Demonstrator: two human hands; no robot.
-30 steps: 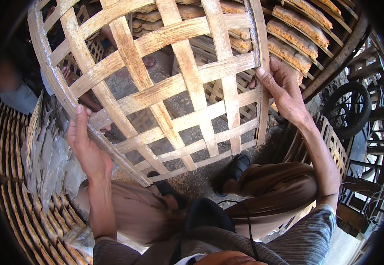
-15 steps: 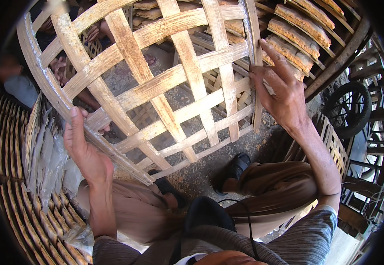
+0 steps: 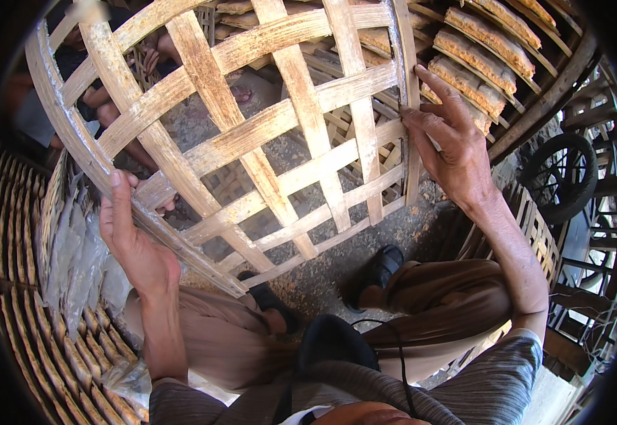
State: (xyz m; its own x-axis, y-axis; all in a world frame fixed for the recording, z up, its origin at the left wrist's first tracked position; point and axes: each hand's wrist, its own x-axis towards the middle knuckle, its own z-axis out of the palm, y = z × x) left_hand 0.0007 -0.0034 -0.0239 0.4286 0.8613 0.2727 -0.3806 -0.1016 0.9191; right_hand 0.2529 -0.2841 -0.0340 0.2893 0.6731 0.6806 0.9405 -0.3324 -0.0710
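A woven bamboo tray (image 3: 241, 138), an open lattice of pale flat strips with brown stains, is held up tilted before me. My left hand (image 3: 138, 248) grips its left rim, the thumb on the near face and fingertips showing through the lattice. My right hand (image 3: 457, 152) holds the right rim between fingertips and thumb, the index finger stretched along the edge. Part of that grip is hidden behind the rim. Through the gaps, another woven bamboo tray (image 3: 340, 131) shows lower down.
Racks of flat orange-brown slabs (image 3: 468, 81) stand at the upper right, and stacked slabs (image 3: 60, 354) fill the left. Plastic sheets (image 3: 81, 241) hang beside these. A black wheel (image 3: 560, 177) is at the right. Another person's arm and hand (image 3: 163, 53) appear behind the tray.
The tray and both my hands have shifted only slightly. Behind the lattice, the other person's hands have moved, and the lower woven tray now shows in a different place.
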